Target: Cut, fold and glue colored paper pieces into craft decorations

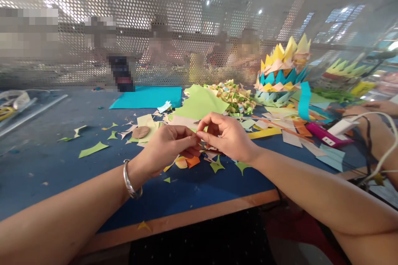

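My left hand [168, 147], with a silver bangle at the wrist, has its fingers pinched together over the paper-strewn table. Thumb to thumb with it, my right hand [222, 134] is pinched too. Whatever they hold between their fingertips is too small or hidden to make out. Under and around both hands lie cut paper scraps, among them an orange piece [192, 161] and a green star-like scrap [217, 165]. A round brown disc [141, 132] rests on pale paper just left of my left hand. Behind the hands lies a light green sheet [200, 103].
A turquoise sheet [149, 96] lies at the back, near a heap of small folded pieces [234, 95]. Stacked pointed paper crowns [281, 76] stand back right. A magenta power strip [328, 136] with cables is at right, beside another person's arm [374, 126]. A perforated screen [183, 20] closes the back.
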`<state>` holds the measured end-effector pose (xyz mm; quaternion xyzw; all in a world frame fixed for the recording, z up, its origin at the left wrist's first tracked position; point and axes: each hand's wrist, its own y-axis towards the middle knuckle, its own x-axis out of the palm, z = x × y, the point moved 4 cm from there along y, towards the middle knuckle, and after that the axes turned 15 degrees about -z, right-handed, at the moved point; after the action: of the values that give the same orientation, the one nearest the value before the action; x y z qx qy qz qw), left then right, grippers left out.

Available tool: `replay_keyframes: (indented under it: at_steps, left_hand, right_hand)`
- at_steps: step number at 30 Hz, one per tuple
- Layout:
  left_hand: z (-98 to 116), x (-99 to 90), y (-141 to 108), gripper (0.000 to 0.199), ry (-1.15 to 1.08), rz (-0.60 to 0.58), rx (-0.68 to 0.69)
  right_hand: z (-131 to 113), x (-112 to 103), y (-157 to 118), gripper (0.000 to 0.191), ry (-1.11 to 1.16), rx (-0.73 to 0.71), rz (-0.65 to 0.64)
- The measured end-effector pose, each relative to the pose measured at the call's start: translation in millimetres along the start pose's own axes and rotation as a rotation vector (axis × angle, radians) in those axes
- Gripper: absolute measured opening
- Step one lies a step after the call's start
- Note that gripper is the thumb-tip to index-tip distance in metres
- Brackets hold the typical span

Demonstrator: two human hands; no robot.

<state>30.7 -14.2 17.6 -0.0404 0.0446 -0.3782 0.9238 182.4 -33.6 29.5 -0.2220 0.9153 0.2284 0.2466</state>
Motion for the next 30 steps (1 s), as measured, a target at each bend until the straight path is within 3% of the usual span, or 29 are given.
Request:
replay_keyframes:
  at_steps: [9, 20, 30]
  left_hand:
    - [1.3, -1.4, -2.4, 0.016, 0.025, 0.003, 0.008]
    - [5.5, -3.7, -2.9, 0.024, 0.416, 0.001, 0.126]
    - [6.4, -2.2, -4.5, 0.028, 0.564, 0.024, 0.165]
  right_hand:
    - [4.3, 0.1, 1.7, 0.017, 0.131, 0.005, 0.029]
    - [7.6, 0.7, 1.4, 0.016, 0.210, -0.054, 0.007]
    - [6.1, -0.8, 1.1, 0.014, 0.219, -0.041, -0.005]
